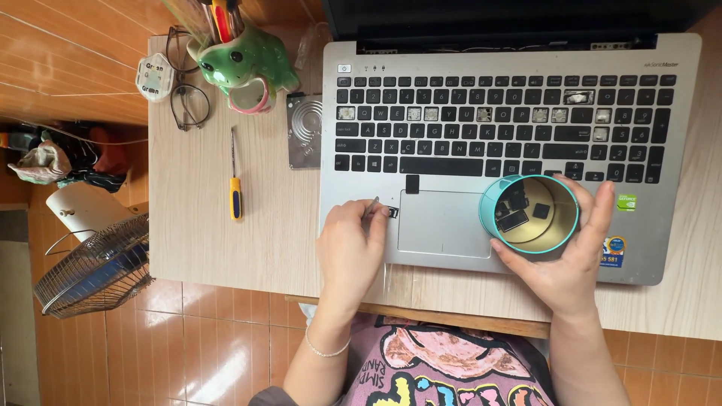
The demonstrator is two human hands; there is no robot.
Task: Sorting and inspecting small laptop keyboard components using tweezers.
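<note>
A silver laptop (662, 248) lies open on a light wooden desk, and several of its black keycaps are gone, baring the switches. My left hand (347, 244) rests on the palm rest, gripping a thin metal tool (371, 207) whose tip is at a small key piece (392, 212) left of the touchpad. One loose black keycap (412, 183) lies just below the space bar. My right hand (565, 263) holds a round teal tin (529, 214) tipped toward me on the palm rest. Loose black keycaps lie inside it.
A yellow-handled screwdriver (235, 184), a bare hard drive (304, 129), a green frog-shaped pen holder (242, 62), eyeglasses (188, 105) and a small white case (155, 77) lie on the desk (195, 248) to the left. A fan (94, 259) stands on the tiled floor.
</note>
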